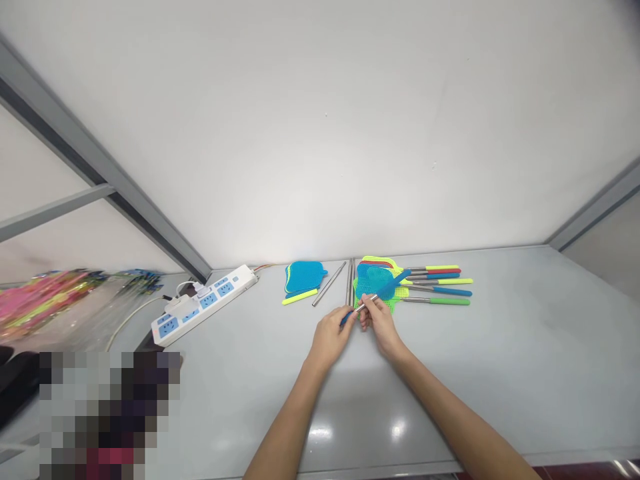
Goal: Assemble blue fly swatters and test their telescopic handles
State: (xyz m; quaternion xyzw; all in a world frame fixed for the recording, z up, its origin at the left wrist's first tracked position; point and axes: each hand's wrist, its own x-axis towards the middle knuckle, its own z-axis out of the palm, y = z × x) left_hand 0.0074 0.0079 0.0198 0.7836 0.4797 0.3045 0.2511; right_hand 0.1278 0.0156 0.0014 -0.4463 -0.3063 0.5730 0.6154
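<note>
Both of my hands are closed on a metal fly swatter rod (361,307) with a blue grip (394,284) slanting up to the right. My left hand (331,333) pinches its lower end, where a small blue piece shows; the rest of that piece is hidden by the fingers. Further along the metal, my right hand (381,323) wraps its fingers round the rod. Just beyond lies a pile of fly swatters, with a blue mesh head (373,283) on top and a green mesh head (401,292) beneath. Their coloured handles, such as a green one (450,302), point right.
Left of my hands lie blue swatter heads (305,275), a yellow grip (300,297) and a loose metal rod (329,285). More rods (350,280) lie beside the pile. A white power strip (205,303) and bagged colourful items (55,300) are further left. A wall (320,133) stands behind.
</note>
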